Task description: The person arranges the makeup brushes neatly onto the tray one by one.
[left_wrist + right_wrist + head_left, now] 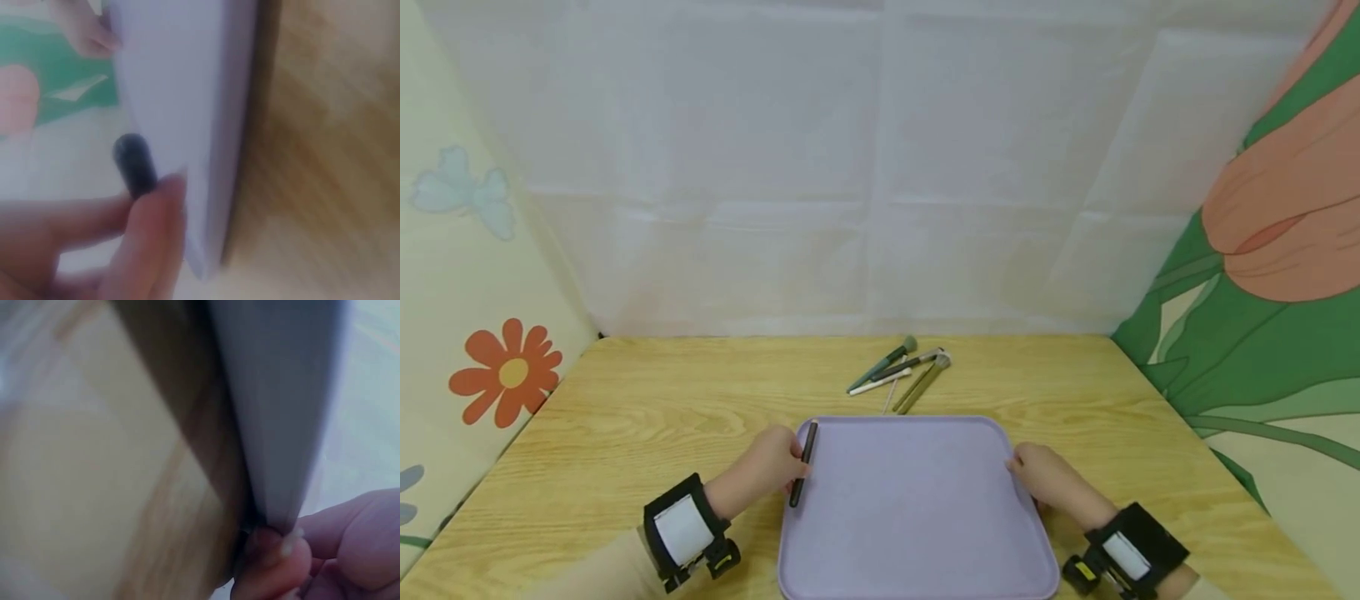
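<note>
My left hand [775, 458] pinches a slim black pen-shaped stick [805, 462] between thumb and fingers, at the left rim of a lilac tray [917, 508]. In the left wrist view the rounded dark end of the stick [136, 164] pokes out above the fingertips [161, 206], with the tray's side wall [234, 106] just beyond. On the opposite side, my right hand [1048, 475] grips the tray's right rim. Close up in the right wrist view, its fingers [275, 562] hold the corner of the tray [281, 425] from below.
Behind the tray lies a loose pile: a green-tipped brush [880, 367], a dark-handled brush [906, 365], an olive-handled brush [923, 383], a white stick [878, 382] and a very thin pale stick [891, 395]. A white sheet [865, 167] hangs at the wooden table's [662, 400] back edge.
</note>
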`<state>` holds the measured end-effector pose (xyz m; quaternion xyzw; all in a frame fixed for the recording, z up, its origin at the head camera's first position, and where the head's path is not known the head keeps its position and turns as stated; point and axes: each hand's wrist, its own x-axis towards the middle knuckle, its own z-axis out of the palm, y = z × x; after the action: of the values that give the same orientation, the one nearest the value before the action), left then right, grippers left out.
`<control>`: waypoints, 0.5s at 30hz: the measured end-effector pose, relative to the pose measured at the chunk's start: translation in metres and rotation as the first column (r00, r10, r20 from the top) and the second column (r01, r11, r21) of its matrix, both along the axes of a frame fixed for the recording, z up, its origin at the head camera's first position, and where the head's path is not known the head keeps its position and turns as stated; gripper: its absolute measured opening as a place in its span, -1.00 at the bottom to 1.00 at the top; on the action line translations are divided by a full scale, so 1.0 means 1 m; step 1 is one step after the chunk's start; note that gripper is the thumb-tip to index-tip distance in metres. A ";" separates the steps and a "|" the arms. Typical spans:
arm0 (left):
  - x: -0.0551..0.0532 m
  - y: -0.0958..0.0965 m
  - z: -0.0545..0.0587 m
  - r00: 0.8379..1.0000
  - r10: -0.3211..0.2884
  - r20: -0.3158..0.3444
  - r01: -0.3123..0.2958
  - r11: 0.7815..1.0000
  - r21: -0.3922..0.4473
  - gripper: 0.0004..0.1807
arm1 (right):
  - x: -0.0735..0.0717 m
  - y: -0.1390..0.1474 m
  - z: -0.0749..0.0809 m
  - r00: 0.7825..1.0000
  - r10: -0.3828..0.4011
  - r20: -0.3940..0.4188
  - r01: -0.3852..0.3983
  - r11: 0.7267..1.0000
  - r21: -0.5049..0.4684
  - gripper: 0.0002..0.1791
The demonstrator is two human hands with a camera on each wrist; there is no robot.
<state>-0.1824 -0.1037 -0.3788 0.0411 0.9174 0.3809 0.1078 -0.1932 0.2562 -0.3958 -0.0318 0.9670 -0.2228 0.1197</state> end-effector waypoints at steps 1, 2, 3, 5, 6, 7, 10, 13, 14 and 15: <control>0.001 0.000 0.000 1.000 -0.006 0.003 0.006 1.000 -0.005 -0.81 | 0.000 0.000 0.000 1.000 0.002 -0.004 -0.002 1.000 0.001 -0.77; 0.002 0.000 0.000 1.000 -0.013 0.002 0.013 1.000 -0.012 -0.80 | 0.000 0.000 0.001 1.000 0.002 -0.006 -0.002 1.000 -0.002 -0.78; 0.002 0.001 0.000 1.000 -0.018 0.000 0.018 1.000 -0.019 -0.79 | 0.000 0.000 0.001 1.000 0.001 -0.007 -0.001 1.000 -0.004 -0.78; 0.004 0.001 -0.001 0.999 -0.032 -0.009 0.031 0.999 -0.040 -0.77 | 0.000 0.000 0.002 1.000 0.000 -0.008 -0.001 1.000 -0.008 -0.78; 0.005 0.002 -0.001 0.999 -0.035 -0.010 0.035 0.998 -0.053 -0.77 | 0.001 0.000 0.002 1.000 0.000 -0.004 0.000 1.000 -0.006 -0.78; 0.006 0.002 -0.001 0.999 -0.037 -0.011 0.037 0.997 -0.061 -0.76 | 0.001 0.000 0.002 1.000 -0.001 -0.001 0.001 1.000 -0.009 -0.78; 0.009 0.004 -0.003 0.998 -0.049 -0.029 0.047 0.996 -0.074 -0.79 | 0.001 0.000 0.003 1.000 -0.001 0.002 0.001 1.000 -0.010 -0.78; 0.013 0.007 -0.006 0.993 -0.087 -0.079 0.079 0.992 -0.100 -0.87 | 0.001 0.000 0.002 1.000 -0.005 0.008 0.005 1.000 -0.006 -0.78; 0.015 0.009 -0.007 0.988 -0.107 -0.107 0.094 0.988 -0.122 -0.90 | 0.001 0.000 0.002 1.000 -0.004 0.009 0.004 1.000 -0.005 -0.78; 0.017 0.010 -0.008 0.984 -0.124 -0.129 0.104 0.983 -0.151 -0.93 | 0.001 0.001 0.001 1.000 -0.006 0.013 0.006 1.000 -0.002 -0.78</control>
<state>-0.1658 -0.0937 -0.3867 0.1122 0.9438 0.3032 0.0687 -0.1921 0.2568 -0.3943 -0.0276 0.9660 -0.2242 0.1254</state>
